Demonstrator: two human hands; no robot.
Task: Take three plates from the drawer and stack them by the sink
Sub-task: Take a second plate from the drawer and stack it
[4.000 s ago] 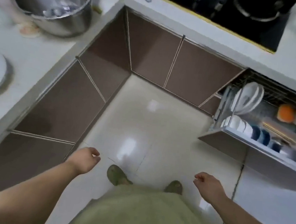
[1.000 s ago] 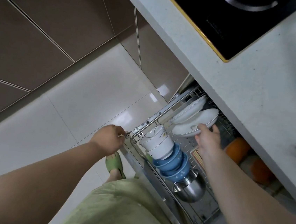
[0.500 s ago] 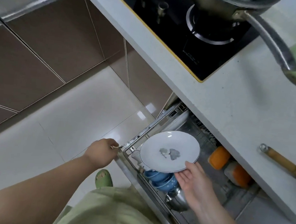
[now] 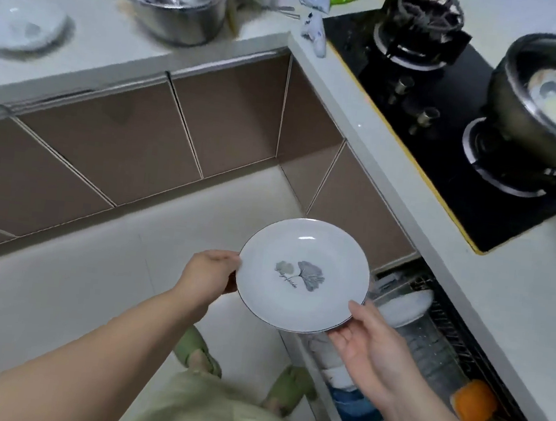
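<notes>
Half a second back the left hand was gripping the drawer's wire rack and only the right hand carried the plate; now the left hand (image 4: 207, 273) has come across and closed its fingers on the left rim of the leaf-print plate (image 4: 303, 274), while the right hand (image 4: 368, 344) cups the lower right rim, fingers spread beneath and thumb on the edge. The plate sits level between the two hands, face up, lifted clear of the open dish drawer (image 4: 435, 333), which lies below and to the right with another white plate (image 4: 405, 307) in its rack. On the worktop (image 4: 109, 41) at far left a matching plate (image 4: 21, 27) already rests near a steel pot (image 4: 178, 4); the sink itself is not in view. I judge this to be a hand-over or a two-handed carry toward that first plate. To do it well, the left hand should have a firm pinch before the right lets go, the plate should stay flat, and it should be lowered squarely onto the waiting plate rather than slid, since glazed rims chip and slip easily.
</notes>
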